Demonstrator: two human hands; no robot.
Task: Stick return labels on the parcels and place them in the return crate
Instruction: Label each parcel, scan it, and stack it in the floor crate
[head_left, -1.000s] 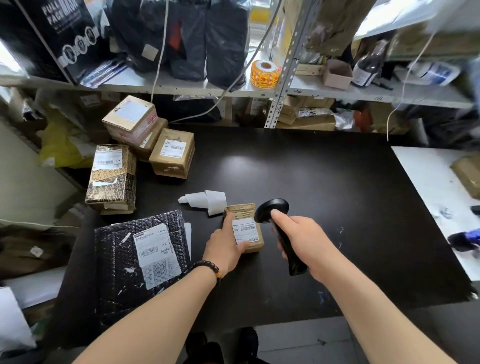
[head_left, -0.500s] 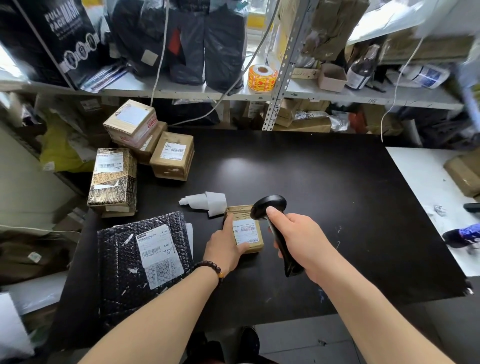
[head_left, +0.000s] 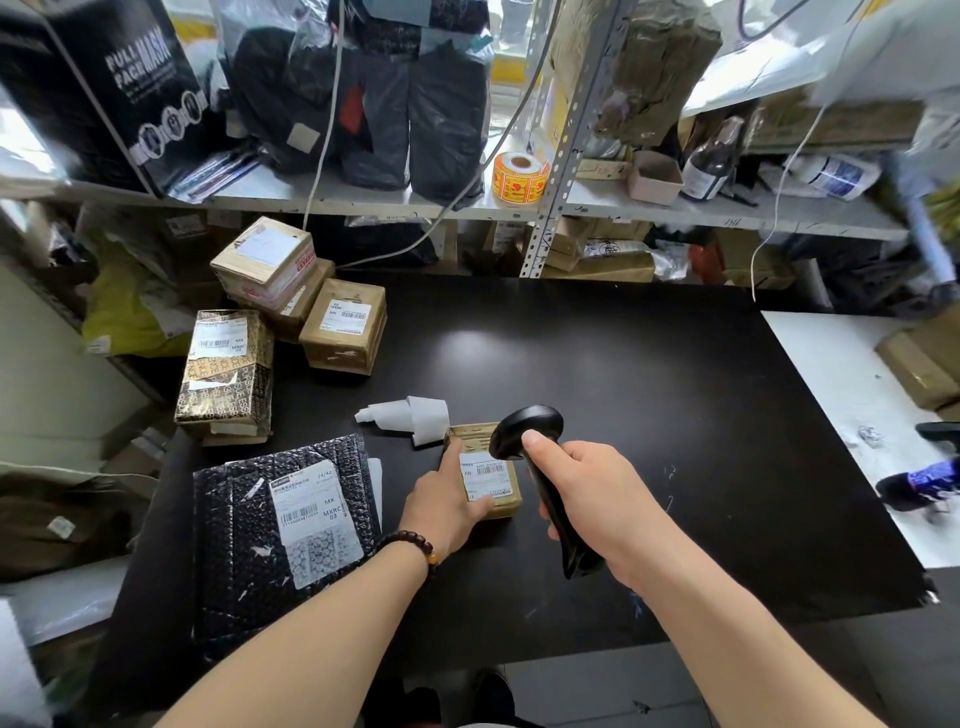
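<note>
At lower center of the frame, the left hand (head_left: 441, 512) grips a small labelled parcel (head_left: 488, 480) on the black counter (head_left: 649, 374). The right hand (head_left: 589, 499) grips a scanner (head_left: 524, 431) beside it.

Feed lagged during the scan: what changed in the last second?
Very little. The right hand has edged the scanner head slightly left, further over the small parcel. The left hand still holds that parcel on the black table; nothing taken up or let go, other parcels unmoved.
</note>
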